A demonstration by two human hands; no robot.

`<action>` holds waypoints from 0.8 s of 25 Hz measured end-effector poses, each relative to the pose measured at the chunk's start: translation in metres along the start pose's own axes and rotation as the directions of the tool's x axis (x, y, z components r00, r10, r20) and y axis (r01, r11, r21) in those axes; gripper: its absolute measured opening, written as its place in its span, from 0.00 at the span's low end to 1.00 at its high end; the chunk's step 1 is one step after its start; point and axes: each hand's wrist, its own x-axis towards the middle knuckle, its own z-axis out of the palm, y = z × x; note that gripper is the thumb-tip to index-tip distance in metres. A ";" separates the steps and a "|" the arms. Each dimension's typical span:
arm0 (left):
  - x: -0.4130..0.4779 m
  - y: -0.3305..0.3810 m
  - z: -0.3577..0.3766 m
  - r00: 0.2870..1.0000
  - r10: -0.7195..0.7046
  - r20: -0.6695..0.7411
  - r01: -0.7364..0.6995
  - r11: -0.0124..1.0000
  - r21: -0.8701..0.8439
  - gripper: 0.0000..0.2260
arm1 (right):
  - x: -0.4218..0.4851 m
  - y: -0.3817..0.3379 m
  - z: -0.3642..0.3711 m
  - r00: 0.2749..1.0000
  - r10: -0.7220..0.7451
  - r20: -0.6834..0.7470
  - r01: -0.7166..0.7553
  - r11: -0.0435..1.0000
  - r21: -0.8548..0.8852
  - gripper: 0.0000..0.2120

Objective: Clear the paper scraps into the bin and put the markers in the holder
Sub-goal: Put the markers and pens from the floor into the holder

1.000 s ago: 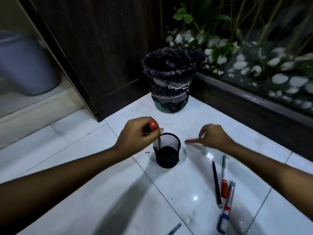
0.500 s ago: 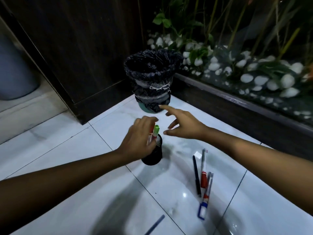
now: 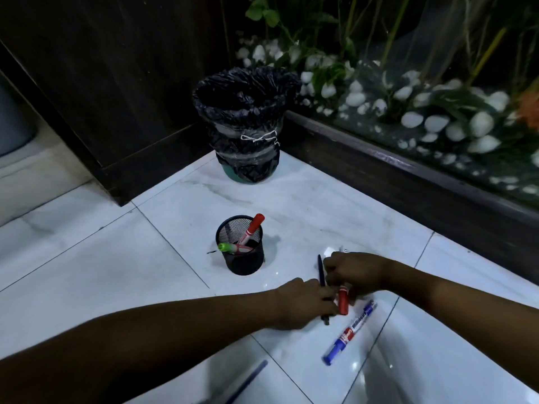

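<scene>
A black mesh holder [image 3: 242,262] stands on the white floor tiles with a red-capped marker [image 3: 254,226] and a green-capped marker [image 3: 226,246] inside. Behind it is the bin [image 3: 248,123] with a black liner. My left hand [image 3: 303,301] is low on the floor, its fingers closed on a dark pen [image 3: 321,272]. My right hand [image 3: 357,272] is curled over the upper end of a red marker [image 3: 343,303]. A blue whiteboard marker [image 3: 350,333] lies just to the right. A small white paper scrap [image 3: 329,250] lies beyond my right hand.
A blue pen [image 3: 248,380] lies near the bottom edge. Dark wood panelling [image 3: 116,83] rises on the left behind the bin. A glass-fronted planter with white pebbles [image 3: 423,121] runs along the right, behind a dark ledge [image 3: 408,182].
My left hand let go of the green and red markers, which now stand in the holder. Both hands moved down to the right onto the pens lying on the floor.
</scene>
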 end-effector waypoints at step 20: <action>-0.108 -0.061 -0.066 0.210 -0.882 -0.423 0.306 0.470 -0.828 0.18 | 0.046 -0.048 -0.090 0.603 0.461 -0.651 0.088 0.772 0.629 0.22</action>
